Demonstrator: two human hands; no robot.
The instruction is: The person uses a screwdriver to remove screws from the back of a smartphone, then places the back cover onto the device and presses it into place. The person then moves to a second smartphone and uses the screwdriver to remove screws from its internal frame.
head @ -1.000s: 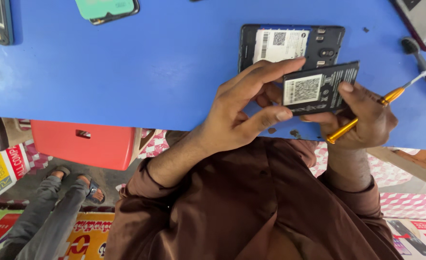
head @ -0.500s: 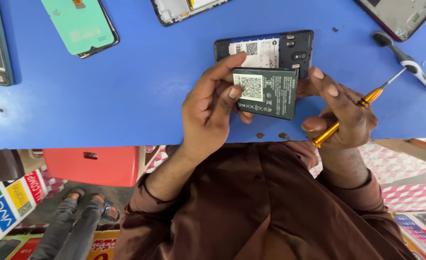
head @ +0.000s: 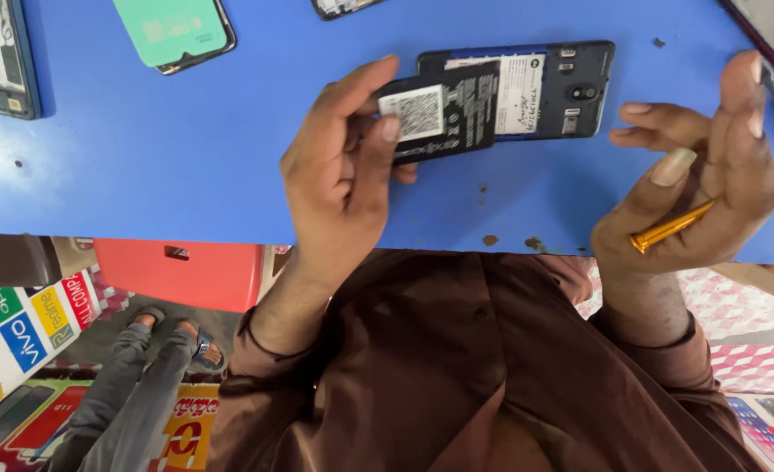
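The left hand [head: 339,175] pinches a flat black battery [head: 444,112] in its fingers [head: 385,144], right over the open back of a dark phone [head: 570,87] on the blue table [head: 186,157]. The right hand [head: 710,183] has its fingers curled around a thin gold screwdriver [head: 675,225], at 3 o'clock from the battery. To do this well, keep the battery flat and straight with the phone's hollow, and keep the sharp tool away. A green phone cover [head: 173,31] lies at 10 o'clock, well apart. Nothing blocks the way.
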